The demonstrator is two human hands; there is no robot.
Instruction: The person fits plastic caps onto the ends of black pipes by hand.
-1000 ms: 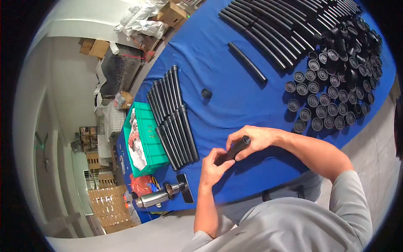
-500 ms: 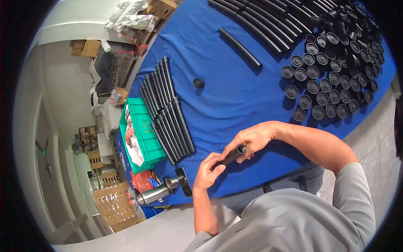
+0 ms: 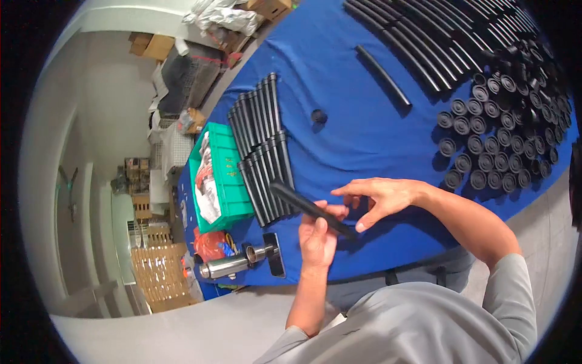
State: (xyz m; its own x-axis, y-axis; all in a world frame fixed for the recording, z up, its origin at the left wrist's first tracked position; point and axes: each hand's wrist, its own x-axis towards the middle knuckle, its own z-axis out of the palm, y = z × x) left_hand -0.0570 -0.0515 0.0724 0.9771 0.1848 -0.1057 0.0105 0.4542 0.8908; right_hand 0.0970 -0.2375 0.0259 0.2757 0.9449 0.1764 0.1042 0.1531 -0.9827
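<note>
black tube [image 3: 312, 206]: in my left hand [image 3: 318, 239], above the near side of the blue-covered counter [image 3: 357, 142]. fingers closed around it, thumb along it; tube tilted, upper end toward the green crate, lower end near my right hand [image 3: 388, 199]. right hand: partly open, thumb and fingers spread, palm over the cloth; whether the thumb touches the tube end, cannot tell.

beyond the hands: one small black cap [image 3: 319, 116] by itself on the cloth; farther right, one loose tube [image 3: 383, 77], lying apart from the long rows of tubes [image 3: 424, 45] at the far side. to the right, a large spread of round caps [image 3: 485, 144], the nearer ones lying with ringed faces up, the farther ones heaped.

to the left: two rows of collared tubes [image 3: 260, 155], side by side, just beside the green crate [image 3: 233, 193], which holds white and reddish wrapping. nearer me: metal flask [image 3: 225, 267], phone [image 3: 275, 258], red bag [image 3: 208, 245].
</note>
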